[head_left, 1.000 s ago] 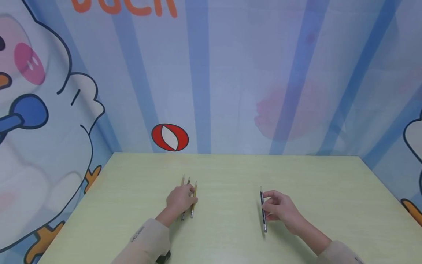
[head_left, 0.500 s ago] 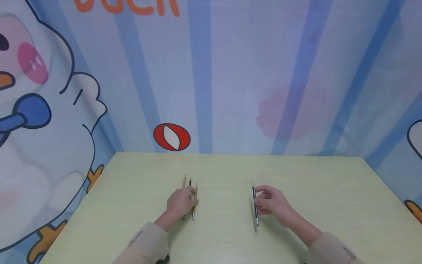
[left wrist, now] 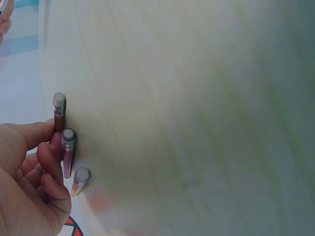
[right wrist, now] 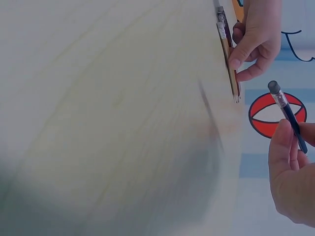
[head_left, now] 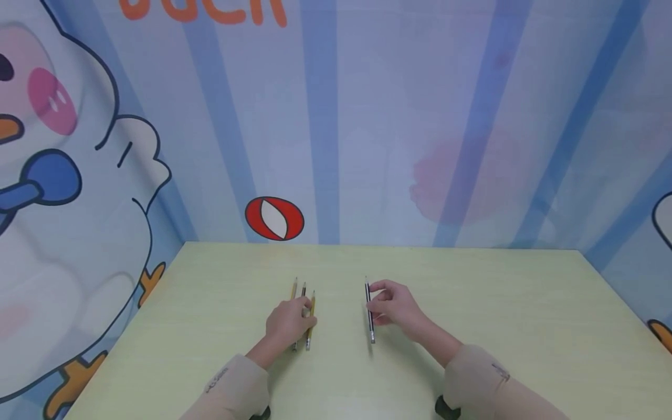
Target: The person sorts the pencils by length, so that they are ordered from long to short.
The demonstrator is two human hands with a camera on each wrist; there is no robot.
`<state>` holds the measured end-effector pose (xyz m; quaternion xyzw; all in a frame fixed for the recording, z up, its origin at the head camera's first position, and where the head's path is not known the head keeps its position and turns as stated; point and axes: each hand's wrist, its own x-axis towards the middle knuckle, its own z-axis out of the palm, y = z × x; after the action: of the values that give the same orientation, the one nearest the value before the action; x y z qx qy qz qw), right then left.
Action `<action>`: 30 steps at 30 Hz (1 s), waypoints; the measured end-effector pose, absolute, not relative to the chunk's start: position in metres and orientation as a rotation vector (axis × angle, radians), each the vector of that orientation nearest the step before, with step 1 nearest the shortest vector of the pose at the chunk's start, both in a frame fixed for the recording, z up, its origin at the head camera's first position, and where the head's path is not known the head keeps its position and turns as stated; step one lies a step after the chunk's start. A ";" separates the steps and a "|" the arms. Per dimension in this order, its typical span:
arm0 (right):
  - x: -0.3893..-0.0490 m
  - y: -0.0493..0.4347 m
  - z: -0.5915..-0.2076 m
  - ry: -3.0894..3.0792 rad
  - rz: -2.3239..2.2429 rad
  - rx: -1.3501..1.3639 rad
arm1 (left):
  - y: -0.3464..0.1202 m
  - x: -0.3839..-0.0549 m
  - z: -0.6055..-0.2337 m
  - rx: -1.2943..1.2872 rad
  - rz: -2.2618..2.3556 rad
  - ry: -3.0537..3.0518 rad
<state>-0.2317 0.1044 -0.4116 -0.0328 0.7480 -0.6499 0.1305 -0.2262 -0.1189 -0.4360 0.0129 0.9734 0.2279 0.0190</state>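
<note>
Three pencils lie side by side under my left hand (head_left: 287,321) on the table. Its thumb and fingers grip around them, with the yellow pencil (head_left: 312,315) on the thumb side. A dark pencil (head_left: 304,288) is in the middle and a light wood-coloured pencil (head_left: 294,288) at the left. Their eraser ends point toward me; in the left wrist view the middle pencil's eraser (left wrist: 68,135) sits between the other two. To the right, my right hand (head_left: 396,306) pinches a dark striped pencil (head_left: 370,318) between thumb and fingers, its shadow apart from it in the right wrist view.
The pale yellow table (head_left: 472,280) runs back to a blue striped cloth backdrop (head_left: 362,146) printed with cartoon ducks. A red and white ball (head_left: 275,218) is printed low on the cloth. Beige sleeves cover both forearms.
My right hand has moved left with the dark striped pencil, closing much of the gap to the other pencils. The left hand has stayed in place on its three pencils.
</note>
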 end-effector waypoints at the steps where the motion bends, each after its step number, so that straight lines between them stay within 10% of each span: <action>1: -0.233 0.101 -0.412 2.174 -1.888 -0.091 | -0.119 -0.226 -0.436 0.039 0.706 3.020; 30: -0.256 0.038 -0.445 2.471 -1.428 -0.186 | -0.119 -0.227 -0.436 0.035 0.708 2.998</action>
<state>-0.2564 0.0377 -0.4451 -0.0643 0.8555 -0.4943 0.1403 -0.2270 -0.1191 -0.4359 0.0113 0.9727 0.2296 0.0305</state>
